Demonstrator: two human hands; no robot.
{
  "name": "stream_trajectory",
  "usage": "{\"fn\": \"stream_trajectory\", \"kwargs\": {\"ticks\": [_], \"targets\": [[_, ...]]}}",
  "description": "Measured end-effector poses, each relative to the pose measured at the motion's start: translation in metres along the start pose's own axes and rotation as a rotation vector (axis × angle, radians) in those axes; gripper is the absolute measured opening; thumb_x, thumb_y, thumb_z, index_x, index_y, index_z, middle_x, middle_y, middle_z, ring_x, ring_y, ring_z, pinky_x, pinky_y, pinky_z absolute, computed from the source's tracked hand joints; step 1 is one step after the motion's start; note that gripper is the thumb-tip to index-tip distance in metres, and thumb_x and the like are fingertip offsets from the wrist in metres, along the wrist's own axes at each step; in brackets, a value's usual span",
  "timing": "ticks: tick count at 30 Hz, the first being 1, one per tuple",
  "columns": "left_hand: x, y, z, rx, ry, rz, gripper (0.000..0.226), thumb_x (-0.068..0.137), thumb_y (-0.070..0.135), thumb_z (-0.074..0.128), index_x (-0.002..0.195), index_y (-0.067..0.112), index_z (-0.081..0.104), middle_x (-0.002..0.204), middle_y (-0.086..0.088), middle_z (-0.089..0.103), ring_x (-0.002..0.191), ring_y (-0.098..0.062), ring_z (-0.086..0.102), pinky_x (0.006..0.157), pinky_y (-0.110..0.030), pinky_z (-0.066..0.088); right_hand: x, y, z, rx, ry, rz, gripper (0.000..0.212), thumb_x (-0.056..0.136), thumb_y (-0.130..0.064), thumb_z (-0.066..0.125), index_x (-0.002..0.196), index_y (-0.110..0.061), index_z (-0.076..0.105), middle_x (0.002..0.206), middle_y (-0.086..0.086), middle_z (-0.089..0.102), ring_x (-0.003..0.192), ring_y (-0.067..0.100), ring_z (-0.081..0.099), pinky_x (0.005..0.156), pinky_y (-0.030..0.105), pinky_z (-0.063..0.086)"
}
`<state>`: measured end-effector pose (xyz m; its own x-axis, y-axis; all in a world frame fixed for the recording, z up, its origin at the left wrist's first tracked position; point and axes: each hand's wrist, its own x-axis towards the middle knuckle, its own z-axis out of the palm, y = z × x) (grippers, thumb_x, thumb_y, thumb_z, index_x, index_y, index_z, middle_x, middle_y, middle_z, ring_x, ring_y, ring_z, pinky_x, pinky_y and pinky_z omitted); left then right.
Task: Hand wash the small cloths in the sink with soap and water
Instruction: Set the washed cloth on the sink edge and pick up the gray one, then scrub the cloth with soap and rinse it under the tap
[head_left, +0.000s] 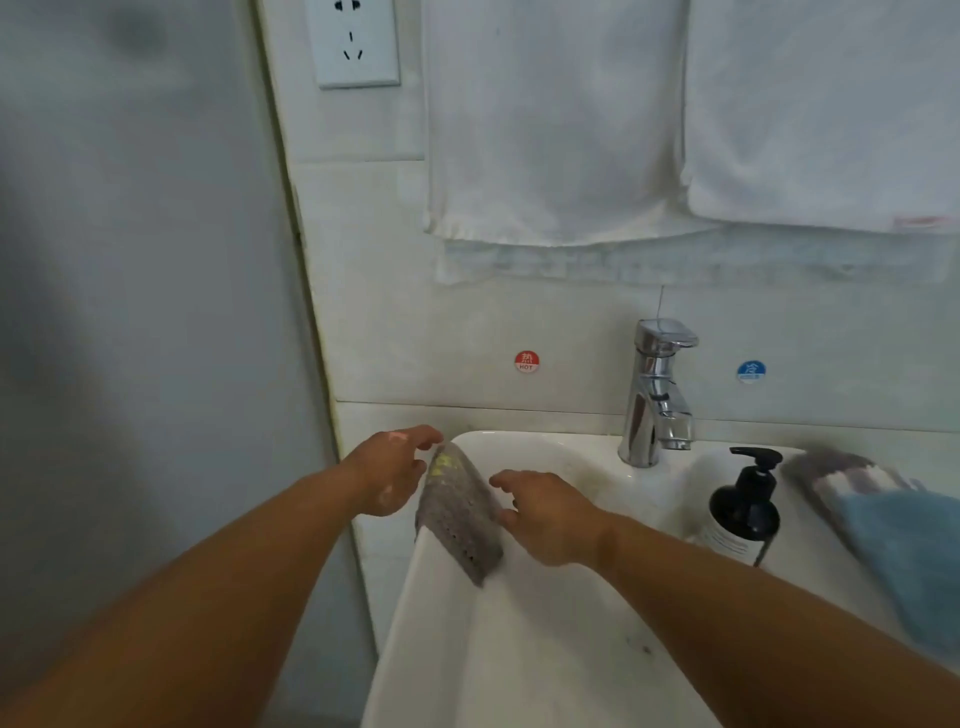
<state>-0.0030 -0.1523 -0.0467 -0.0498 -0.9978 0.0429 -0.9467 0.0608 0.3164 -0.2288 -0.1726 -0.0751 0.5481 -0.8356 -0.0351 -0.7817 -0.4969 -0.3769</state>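
Observation:
A small grey cloth (460, 512) with a yellow patch hangs over the left rim of the white sink (441, 623). My left hand (392, 475) hovers just left of the cloth's top, fingers loosely spread, fingertips near its upper edge. My right hand (545, 514) sits just right of the cloth over the basin, fingers relaxed and close to the cloth's edge. Neither hand grips it. A black pump soap bottle (745, 512) stands on the sink's right ledge. A blue cloth (904, 551) and a grey striped cloth (836, 470) lie at the right.
A chrome tap (657, 395) stands at the back of the sink, no water running. White towels (556, 124) hang on the wall above. Red hot and blue cold stickers mark the tiles. A wall socket (356, 41) is at the upper left.

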Motion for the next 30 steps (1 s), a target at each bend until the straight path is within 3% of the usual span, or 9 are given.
{"fn": "stream_trajectory", "kwargs": {"ticks": [4, 7, 10, 18, 25, 30], "targets": [[0.014, -0.004, 0.008, -0.086, -0.023, -0.004, 0.049, 0.105, 0.006, 0.042, 0.151, 0.024, 0.04, 0.15, -0.001, 0.049, 0.131, -0.025, 0.053, 0.109, -0.032, 0.045, 0.021, -0.007, 0.008, 0.106, 0.045, 0.057, 0.051, 0.107, -0.026, 0.048, 0.156, -0.02, 0.034, 0.155, 0.003, 0.045, 0.139, 0.024, 0.046, 0.115, 0.035, 0.038], [0.02, -0.006, 0.013, -0.134, -0.024, 0.0, 0.042, 0.103, 0.004, 0.047, 0.14, 0.024, 0.051, 0.138, -0.003, 0.059, 0.116, -0.025, 0.06, 0.103, -0.038, 0.051, 0.031, -0.011, 0.015, 0.179, 0.058, 0.087, 0.051, 0.107, -0.023, 0.048, 0.156, -0.019, 0.033, 0.153, 0.004, 0.049, 0.136, 0.025, 0.049, 0.114, 0.034, 0.039], [0.021, -0.006, 0.016, -0.175, -0.001, -0.024, 0.037, 0.102, 0.008, 0.055, 0.137, 0.021, 0.054, 0.129, -0.003, 0.062, 0.11, -0.025, 0.061, 0.096, -0.032, 0.054, 0.036, -0.015, 0.021, 0.234, 0.077, 0.118, 0.049, 0.105, -0.02, 0.052, 0.152, -0.018, 0.039, 0.142, 0.004, 0.058, 0.127, 0.025, 0.056, 0.109, 0.034, 0.045], [0.007, -0.005, 0.003, -0.064, 0.065, -0.019, 0.03, 0.098, 0.022, 0.064, 0.128, 0.021, 0.066, 0.107, 0.001, 0.066, 0.096, -0.018, 0.06, 0.082, -0.024, 0.046, 0.034, -0.021, 0.029, 0.269, 0.152, 0.169, 0.025, 0.101, -0.027, 0.06, 0.126, -0.021, 0.063, 0.121, 0.002, 0.068, 0.106, 0.02, 0.064, 0.099, 0.03, 0.052], [-0.022, 0.008, -0.025, 0.001, 0.03, 0.023, 0.022, 0.096, 0.026, 0.066, 0.117, 0.022, 0.074, 0.109, 0.003, 0.071, 0.097, -0.016, 0.062, 0.088, -0.03, 0.054, 0.014, -0.023, 0.011, 0.305, 0.145, 0.118, 0.005, 0.099, -0.023, 0.06, 0.102, -0.024, 0.064, 0.104, -0.002, 0.066, 0.093, 0.016, 0.059, 0.086, 0.024, 0.05], [-0.047, 0.022, -0.046, 0.046, -0.053, 0.048, 0.016, 0.097, 0.03, 0.066, 0.109, 0.025, 0.075, 0.103, 0.008, 0.071, 0.092, -0.011, 0.063, 0.089, -0.028, 0.056, -0.017, -0.013, -0.013, 0.376, 0.079, 0.013, 0.009, 0.1, -0.029, 0.06, 0.093, -0.034, 0.059, 0.099, -0.007, 0.066, 0.091, 0.014, 0.063, 0.085, 0.027, 0.056]]}}
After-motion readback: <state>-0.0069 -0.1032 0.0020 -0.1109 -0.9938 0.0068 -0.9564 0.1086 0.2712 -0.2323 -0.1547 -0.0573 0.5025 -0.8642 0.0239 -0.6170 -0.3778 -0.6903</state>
